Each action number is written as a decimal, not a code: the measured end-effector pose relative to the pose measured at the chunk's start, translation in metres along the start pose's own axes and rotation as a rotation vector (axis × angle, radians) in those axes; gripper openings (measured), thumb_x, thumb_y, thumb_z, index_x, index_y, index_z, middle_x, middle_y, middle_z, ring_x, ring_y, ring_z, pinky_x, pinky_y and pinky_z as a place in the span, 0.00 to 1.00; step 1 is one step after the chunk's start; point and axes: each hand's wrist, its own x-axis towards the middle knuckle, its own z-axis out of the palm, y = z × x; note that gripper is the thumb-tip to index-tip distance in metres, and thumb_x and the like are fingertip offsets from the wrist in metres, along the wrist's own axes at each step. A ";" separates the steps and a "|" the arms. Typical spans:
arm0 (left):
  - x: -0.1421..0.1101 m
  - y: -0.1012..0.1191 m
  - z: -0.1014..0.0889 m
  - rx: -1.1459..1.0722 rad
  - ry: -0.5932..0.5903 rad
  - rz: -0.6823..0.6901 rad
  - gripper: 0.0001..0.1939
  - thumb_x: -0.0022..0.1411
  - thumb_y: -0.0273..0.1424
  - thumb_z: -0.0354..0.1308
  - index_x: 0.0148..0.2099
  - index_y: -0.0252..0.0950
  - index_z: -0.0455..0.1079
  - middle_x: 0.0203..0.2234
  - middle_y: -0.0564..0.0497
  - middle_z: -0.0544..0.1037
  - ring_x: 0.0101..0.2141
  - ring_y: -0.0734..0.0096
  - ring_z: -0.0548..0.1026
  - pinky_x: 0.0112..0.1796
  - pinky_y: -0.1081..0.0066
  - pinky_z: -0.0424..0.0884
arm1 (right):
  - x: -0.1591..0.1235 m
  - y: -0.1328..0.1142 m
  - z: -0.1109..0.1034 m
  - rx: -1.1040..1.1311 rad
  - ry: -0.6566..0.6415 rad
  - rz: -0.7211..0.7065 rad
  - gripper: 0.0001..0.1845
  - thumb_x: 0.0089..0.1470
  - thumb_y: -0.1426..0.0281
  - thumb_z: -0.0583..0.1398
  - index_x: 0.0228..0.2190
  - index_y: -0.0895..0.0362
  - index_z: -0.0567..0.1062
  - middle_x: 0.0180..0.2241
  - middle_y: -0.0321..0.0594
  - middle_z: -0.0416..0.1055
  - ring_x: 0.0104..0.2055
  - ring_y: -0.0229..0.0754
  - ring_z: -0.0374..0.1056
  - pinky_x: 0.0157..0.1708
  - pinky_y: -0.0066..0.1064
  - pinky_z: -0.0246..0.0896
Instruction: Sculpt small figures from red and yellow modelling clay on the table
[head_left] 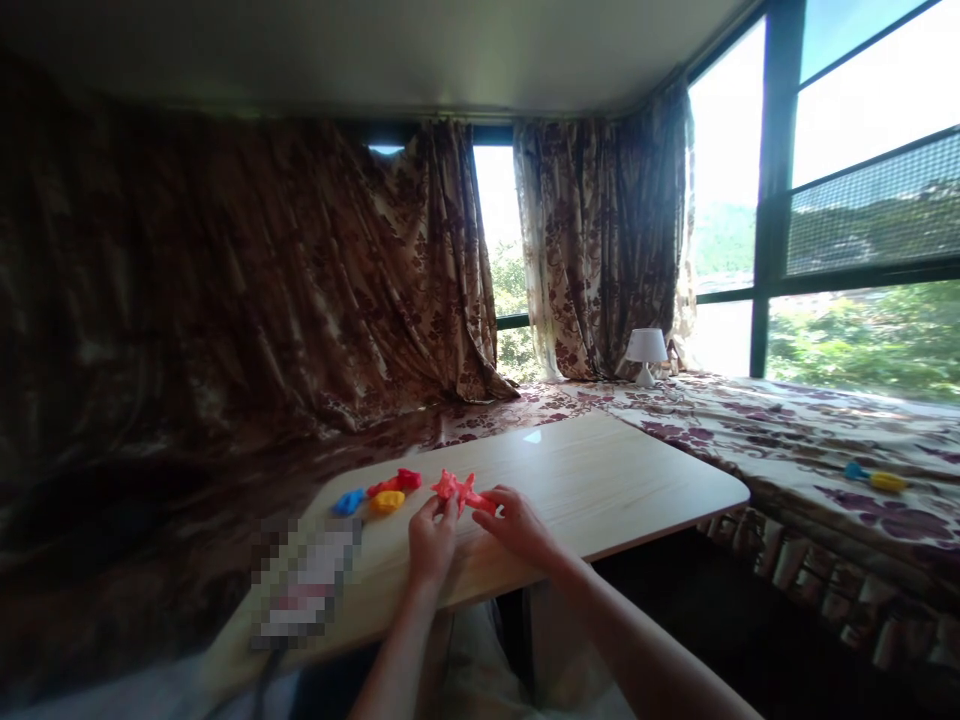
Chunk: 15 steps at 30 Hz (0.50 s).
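Above the near edge of the pale wooden table (600,490), both of my hands are closed on a coral-red, spiky, star-shaped toy (459,488). My left hand (433,538) pinches its lower left side between thumb and fingers. Gripped in my right hand (517,522) is the toy's right end, which sticks out like a stubby handle. Its exact kind is too small to tell. Left of it on the tabletop lie a red piece (406,479), a yellow piece (387,501) and a blue piece (348,501), close together.
A pixelated flat object (307,585) with a cable lies at the table's left front. Beyond the table runs a flower-patterned bed cover (795,440), bearing a blue-and-yellow item (886,482) and a white lamp (646,350). Patterned curtains (390,290) hang behind.
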 end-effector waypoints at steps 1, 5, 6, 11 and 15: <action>0.000 0.000 0.000 -0.003 -0.011 0.003 0.13 0.52 0.37 0.55 0.30 0.33 0.75 0.23 0.48 0.78 0.27 0.64 0.75 0.32 0.69 0.68 | 0.000 0.000 0.000 0.003 0.007 0.006 0.05 0.46 0.71 0.61 0.30 0.56 0.76 0.26 0.36 0.69 0.28 0.37 0.63 0.29 0.26 0.55; -0.002 0.001 0.001 0.005 -0.072 0.009 0.12 0.52 0.35 0.56 0.30 0.32 0.75 0.22 0.48 0.78 0.27 0.65 0.74 0.32 0.68 0.68 | -0.001 -0.003 -0.003 -0.041 0.029 -0.005 0.07 0.51 0.69 0.58 0.25 0.55 0.75 0.23 0.35 0.67 0.26 0.37 0.62 0.27 0.27 0.53; -0.002 0.001 0.001 0.006 -0.077 0.007 0.11 0.51 0.35 0.56 0.30 0.33 0.75 0.22 0.49 0.78 0.26 0.66 0.74 0.32 0.69 0.68 | -0.002 -0.004 -0.004 -0.055 0.027 -0.009 0.09 0.52 0.69 0.57 0.23 0.55 0.75 0.22 0.35 0.66 0.25 0.36 0.61 0.27 0.27 0.53; -0.003 0.007 0.002 0.006 -0.055 -0.013 0.11 0.51 0.34 0.55 0.28 0.32 0.74 0.20 0.49 0.77 0.25 0.67 0.73 0.30 0.70 0.67 | -0.002 -0.009 -0.006 -0.148 0.038 -0.027 0.06 0.51 0.70 0.58 0.26 0.55 0.74 0.25 0.37 0.68 0.31 0.38 0.63 0.31 0.27 0.54; -0.005 0.010 0.003 0.039 -0.083 0.016 0.12 0.51 0.35 0.54 0.28 0.32 0.74 0.21 0.49 0.78 0.26 0.66 0.74 0.31 0.69 0.67 | -0.003 -0.012 -0.006 -0.296 0.060 -0.045 0.03 0.48 0.73 0.59 0.29 0.54 0.73 0.29 0.37 0.70 0.34 0.40 0.62 0.33 0.27 0.53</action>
